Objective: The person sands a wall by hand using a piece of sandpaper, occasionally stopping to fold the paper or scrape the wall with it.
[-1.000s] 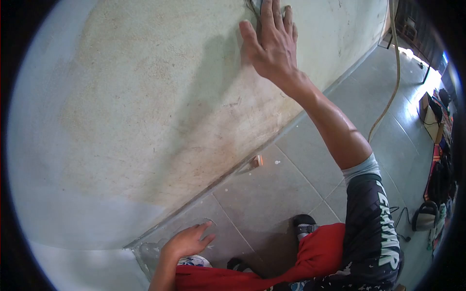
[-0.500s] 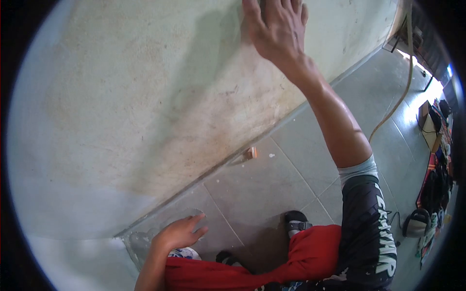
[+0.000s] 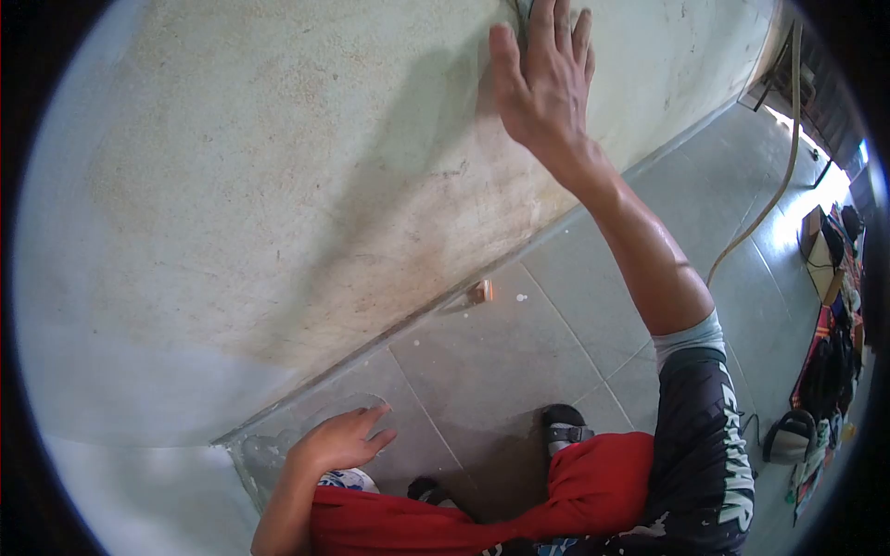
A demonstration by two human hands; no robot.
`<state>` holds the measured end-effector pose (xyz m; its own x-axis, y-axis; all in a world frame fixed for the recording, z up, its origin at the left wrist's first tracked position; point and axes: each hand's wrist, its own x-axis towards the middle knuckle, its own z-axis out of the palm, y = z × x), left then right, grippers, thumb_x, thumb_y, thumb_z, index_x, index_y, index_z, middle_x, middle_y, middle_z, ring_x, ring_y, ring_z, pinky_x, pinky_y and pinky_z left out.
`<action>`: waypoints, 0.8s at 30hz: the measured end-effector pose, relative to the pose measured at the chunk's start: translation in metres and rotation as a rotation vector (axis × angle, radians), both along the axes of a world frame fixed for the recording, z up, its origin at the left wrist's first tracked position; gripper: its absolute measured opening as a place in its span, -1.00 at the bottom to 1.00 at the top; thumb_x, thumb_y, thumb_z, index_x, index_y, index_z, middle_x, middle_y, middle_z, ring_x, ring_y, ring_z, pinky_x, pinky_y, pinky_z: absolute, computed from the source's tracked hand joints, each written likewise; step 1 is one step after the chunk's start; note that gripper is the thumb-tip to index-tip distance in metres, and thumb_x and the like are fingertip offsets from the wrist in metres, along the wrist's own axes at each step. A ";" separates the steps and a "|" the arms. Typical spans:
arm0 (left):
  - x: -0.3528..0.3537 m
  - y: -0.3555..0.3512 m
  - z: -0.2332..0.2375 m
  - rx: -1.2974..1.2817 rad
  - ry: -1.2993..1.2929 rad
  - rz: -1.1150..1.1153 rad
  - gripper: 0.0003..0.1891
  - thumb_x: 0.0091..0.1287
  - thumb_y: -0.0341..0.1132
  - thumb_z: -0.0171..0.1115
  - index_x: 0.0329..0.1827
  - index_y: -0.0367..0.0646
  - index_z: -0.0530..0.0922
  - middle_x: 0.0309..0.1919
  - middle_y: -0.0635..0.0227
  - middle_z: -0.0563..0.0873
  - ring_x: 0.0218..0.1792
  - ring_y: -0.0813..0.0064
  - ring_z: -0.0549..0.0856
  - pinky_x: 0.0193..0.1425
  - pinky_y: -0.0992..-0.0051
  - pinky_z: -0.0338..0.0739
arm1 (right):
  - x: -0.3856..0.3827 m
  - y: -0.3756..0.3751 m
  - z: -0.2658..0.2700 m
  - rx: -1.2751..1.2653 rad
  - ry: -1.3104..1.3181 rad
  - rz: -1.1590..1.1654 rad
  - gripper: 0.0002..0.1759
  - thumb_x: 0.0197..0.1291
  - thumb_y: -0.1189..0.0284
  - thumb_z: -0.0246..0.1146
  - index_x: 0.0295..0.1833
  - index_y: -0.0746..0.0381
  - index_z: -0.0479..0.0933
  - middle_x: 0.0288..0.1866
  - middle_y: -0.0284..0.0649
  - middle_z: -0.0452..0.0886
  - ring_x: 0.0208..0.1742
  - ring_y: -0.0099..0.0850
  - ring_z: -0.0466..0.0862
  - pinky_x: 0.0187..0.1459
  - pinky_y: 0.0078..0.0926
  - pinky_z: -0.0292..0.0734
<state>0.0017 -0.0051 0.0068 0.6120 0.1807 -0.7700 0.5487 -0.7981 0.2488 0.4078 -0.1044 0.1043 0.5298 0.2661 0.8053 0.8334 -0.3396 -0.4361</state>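
Raised high, my right hand (image 3: 553,88) lies along the stained, cream-coloured wall (image 3: 278,176), its fingers stretched upward. The edge of a thin grey thing (image 3: 525,9) shows between its thumb and index finger, at the top of the view. The palm hides most of this thing, so its kind cannot be made out. My left hand (image 3: 338,441) hangs low above my left knee, near the wall's foot. Its fingers are loosely apart and hold nothing.
A small orange and white object (image 3: 488,291) lies on the grey tiled floor (image 3: 501,357) near the wall. A pale hose or cable (image 3: 788,171) runs down at the right. Clothes and boxes (image 3: 825,315) are heaped along the far right, near a shoe-like item (image 3: 791,436).
My right hand sits slightly lower and farther right in the view, so more fingers and the grey thing's edge show. My left hand has hardly moved.
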 end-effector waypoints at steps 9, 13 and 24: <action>0.002 -0.005 0.015 0.005 -0.023 0.052 -0.35 0.55 0.08 0.05 0.55 -0.16 0.34 0.38 -0.12 0.54 0.40 -0.07 0.51 0.48 0.19 0.38 | -0.042 0.000 -0.139 -0.364 0.109 0.146 0.03 0.50 -0.16 -0.11 0.65 0.50 -0.20 0.70 0.35 -0.31 0.67 0.41 -0.41 0.51 0.52 -0.29; -0.002 -0.001 0.001 -0.011 -0.032 0.024 -0.35 0.55 0.08 0.06 0.54 -0.17 0.34 0.34 -0.10 0.57 0.38 -0.04 0.53 0.47 0.21 0.40 | -0.003 0.012 -0.045 -0.024 -0.121 0.009 -0.01 0.47 -0.15 -0.05 0.66 0.39 -0.09 0.71 0.22 -0.11 0.64 0.48 -0.17 0.52 0.46 -0.17; 0.000 -0.002 0.009 0.015 0.002 0.061 -0.35 0.55 0.08 0.05 0.54 -0.16 0.35 0.33 -0.08 0.59 0.37 -0.02 0.54 0.46 0.22 0.41 | -0.043 0.009 -0.156 -0.264 0.041 0.109 0.03 0.46 -0.16 -0.04 0.65 0.46 -0.14 0.69 0.35 -0.17 0.66 0.46 -0.28 0.49 0.52 -0.19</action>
<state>0.0013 -0.0071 0.0155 0.5976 0.2296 -0.7682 0.5973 -0.7667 0.2355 0.3646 -0.0959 -0.0514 0.5176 0.5205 0.6791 0.8545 -0.3554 -0.3789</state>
